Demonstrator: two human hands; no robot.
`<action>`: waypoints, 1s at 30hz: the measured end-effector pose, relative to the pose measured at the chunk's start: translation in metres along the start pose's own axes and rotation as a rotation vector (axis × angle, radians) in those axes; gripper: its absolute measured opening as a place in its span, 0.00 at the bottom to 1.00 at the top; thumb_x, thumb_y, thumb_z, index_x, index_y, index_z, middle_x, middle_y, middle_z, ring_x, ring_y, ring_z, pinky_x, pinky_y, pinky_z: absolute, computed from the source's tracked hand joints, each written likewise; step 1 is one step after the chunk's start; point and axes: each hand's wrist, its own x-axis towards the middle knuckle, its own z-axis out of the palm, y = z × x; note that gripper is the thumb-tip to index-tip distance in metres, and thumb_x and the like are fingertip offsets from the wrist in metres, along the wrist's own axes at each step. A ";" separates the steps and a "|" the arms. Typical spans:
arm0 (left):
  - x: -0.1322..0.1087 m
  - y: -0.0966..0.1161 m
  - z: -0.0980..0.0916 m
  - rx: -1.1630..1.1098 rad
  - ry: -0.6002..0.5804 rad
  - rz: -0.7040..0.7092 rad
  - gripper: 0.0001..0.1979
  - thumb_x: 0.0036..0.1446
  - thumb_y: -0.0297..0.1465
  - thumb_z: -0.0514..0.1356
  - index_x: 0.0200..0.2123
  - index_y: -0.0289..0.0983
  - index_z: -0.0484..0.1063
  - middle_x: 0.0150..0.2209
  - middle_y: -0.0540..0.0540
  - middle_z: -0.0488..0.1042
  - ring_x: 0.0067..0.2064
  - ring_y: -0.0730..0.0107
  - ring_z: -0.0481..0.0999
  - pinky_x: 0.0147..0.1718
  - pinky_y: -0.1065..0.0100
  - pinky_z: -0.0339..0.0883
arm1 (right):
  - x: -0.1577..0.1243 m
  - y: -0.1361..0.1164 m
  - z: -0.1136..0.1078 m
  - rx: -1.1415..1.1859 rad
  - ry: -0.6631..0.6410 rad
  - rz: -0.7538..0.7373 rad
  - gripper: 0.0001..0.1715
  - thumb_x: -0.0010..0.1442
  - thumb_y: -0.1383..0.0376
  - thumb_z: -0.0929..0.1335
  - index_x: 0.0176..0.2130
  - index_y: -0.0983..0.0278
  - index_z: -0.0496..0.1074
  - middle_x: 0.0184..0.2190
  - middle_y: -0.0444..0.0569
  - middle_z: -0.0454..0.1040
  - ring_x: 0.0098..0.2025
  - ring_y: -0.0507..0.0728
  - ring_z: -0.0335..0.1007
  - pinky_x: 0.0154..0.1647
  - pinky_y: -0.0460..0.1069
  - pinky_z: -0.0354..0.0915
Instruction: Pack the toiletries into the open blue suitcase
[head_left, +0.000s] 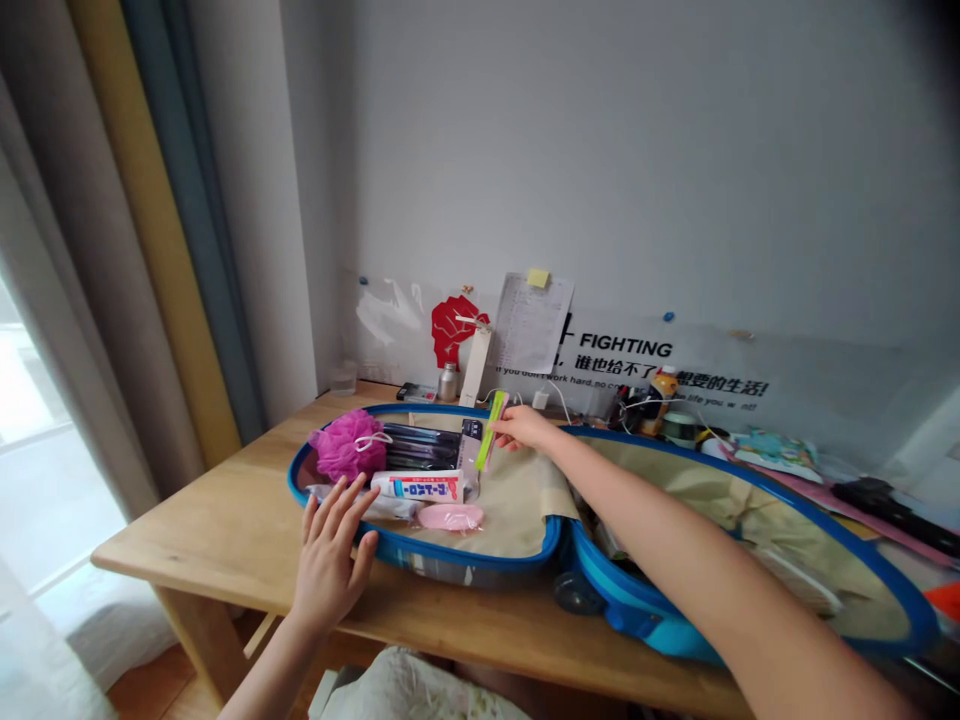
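Observation:
An open blue-rimmed suitcase (pixel 480 556) lies on the wooden table. My right hand (pixel 517 428) pinches a slim green and pink item (pixel 490 432) over the left half, beside a dark-topped package (pixel 470 455). My left hand (pixel 337 550) is at the front left rim, fingers spread, holding nothing. Near its fingertips are a purple bath puff (pixel 349 445), a white and red toothpaste tube (pixel 420 486) and a white packet (pixel 394 508). A pink wrapped item (pixel 451 517) lies in front of the tube, and several dark packaged items (pixel 421 447) sit behind it.
Behind the suitcase stand a small silver bottle (pixel 448 382), a white upright box (pixel 475 367) and a clear cup (pixel 343 377). Further right are an orange bottle (pixel 660 392), a green-tinted jar (pixel 679 428) and a black object (pixel 889 505). Curtains hang at the left.

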 end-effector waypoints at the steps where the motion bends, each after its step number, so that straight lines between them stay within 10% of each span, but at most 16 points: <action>1: 0.000 0.000 0.000 0.001 0.000 -0.001 0.25 0.66 0.32 0.51 0.65 0.43 0.62 0.62 0.41 0.70 0.67 0.55 0.62 0.69 0.51 0.42 | 0.005 0.000 0.009 -0.026 -0.023 0.033 0.19 0.66 0.56 0.68 0.51 0.66 0.71 0.47 0.50 0.74 0.44 0.54 0.73 0.44 0.53 0.74; 13: 0.002 0.001 -0.002 0.015 0.010 0.032 0.25 0.66 0.31 0.51 0.65 0.42 0.62 0.63 0.41 0.70 0.68 0.57 0.61 0.69 0.53 0.41 | 0.015 0.007 0.052 -0.252 -0.196 0.205 0.22 0.66 0.56 0.68 0.54 0.65 0.69 0.51 0.52 0.73 0.49 0.57 0.73 0.49 0.57 0.73; 30: -0.001 0.000 0.000 -0.003 -0.008 -0.013 0.25 0.65 0.32 0.51 0.65 0.43 0.64 0.63 0.42 0.70 0.67 0.55 0.63 0.69 0.51 0.42 | 0.008 0.007 0.057 -0.602 -0.062 0.047 0.16 0.66 0.55 0.67 0.47 0.63 0.73 0.48 0.50 0.75 0.47 0.56 0.73 0.48 0.54 0.72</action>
